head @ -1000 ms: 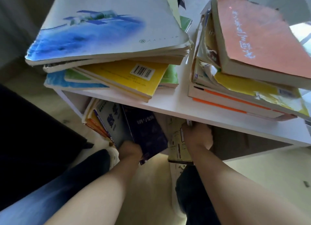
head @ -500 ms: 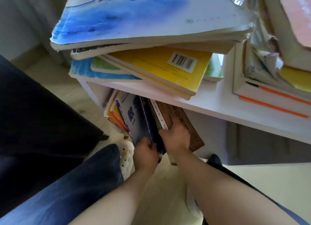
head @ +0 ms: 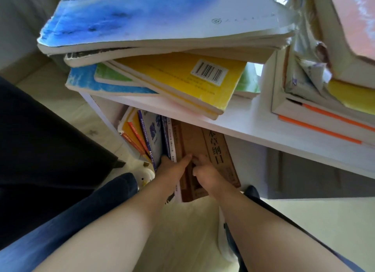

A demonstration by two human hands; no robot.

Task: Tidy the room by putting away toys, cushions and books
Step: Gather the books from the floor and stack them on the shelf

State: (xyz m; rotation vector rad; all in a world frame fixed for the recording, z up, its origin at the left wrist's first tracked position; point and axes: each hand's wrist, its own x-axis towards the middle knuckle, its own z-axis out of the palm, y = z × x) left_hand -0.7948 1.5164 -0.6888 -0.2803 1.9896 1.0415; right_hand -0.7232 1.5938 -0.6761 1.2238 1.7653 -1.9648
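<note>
A brown book (head: 215, 145) with large printed characters stands tilted in the lower compartment of a white shelf (head: 253, 127), leaning against a row of upright books (head: 154, 135) at the compartment's left. My left hand (head: 172, 168) lies with fingers stretched out over the brown book's cover, beside the upright spines. My right hand (head: 205, 170) has its fingers curled on the same cover, touching the left fingertips. The book's lower end sticks out of the shelf toward me.
On the shelf top a messy stack carries a big blue-white book (head: 162, 17) and a yellow book (head: 182, 78), both overhanging the edge. A second stack (head: 324, 113) stands at the right. Dark furniture (head: 40, 149) fills the left; my knees flank the pale floor.
My left hand has let go of the dark blue book, which now stands in the row. Both hands have come together on the brown book, now deeper in the compartment.
</note>
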